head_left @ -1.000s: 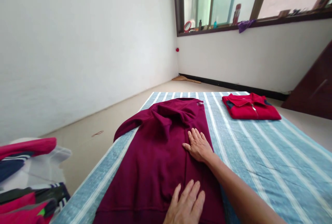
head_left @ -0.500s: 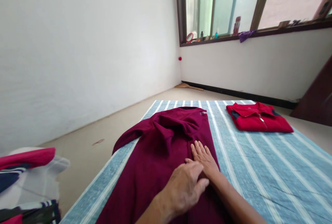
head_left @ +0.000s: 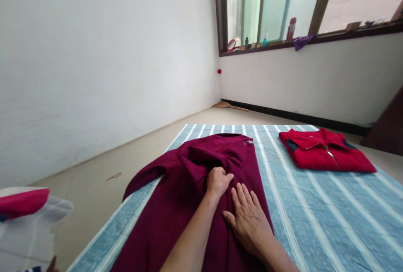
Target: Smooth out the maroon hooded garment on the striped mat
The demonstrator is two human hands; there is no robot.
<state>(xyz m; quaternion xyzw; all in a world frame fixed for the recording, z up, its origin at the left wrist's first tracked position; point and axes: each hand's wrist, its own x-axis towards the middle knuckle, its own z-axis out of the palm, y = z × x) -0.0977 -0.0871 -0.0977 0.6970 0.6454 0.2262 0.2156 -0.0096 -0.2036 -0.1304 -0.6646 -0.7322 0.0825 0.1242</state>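
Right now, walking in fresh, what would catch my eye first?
The maroon sweater spread on the blue striped sheet, front and centre. The left hand grips a fold near its collar; the right hand presses flat beside it. Farther right lies a folded red jacket.

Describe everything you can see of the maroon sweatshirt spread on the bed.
The maroon sweatshirt looks like thick, soft knit. It lies flat and lengthwise on the striped blue sheet, one sleeve trailing off the left edge. Its collar end is rumpled. The left hand grips a fold there; the right hand presses flat on it.
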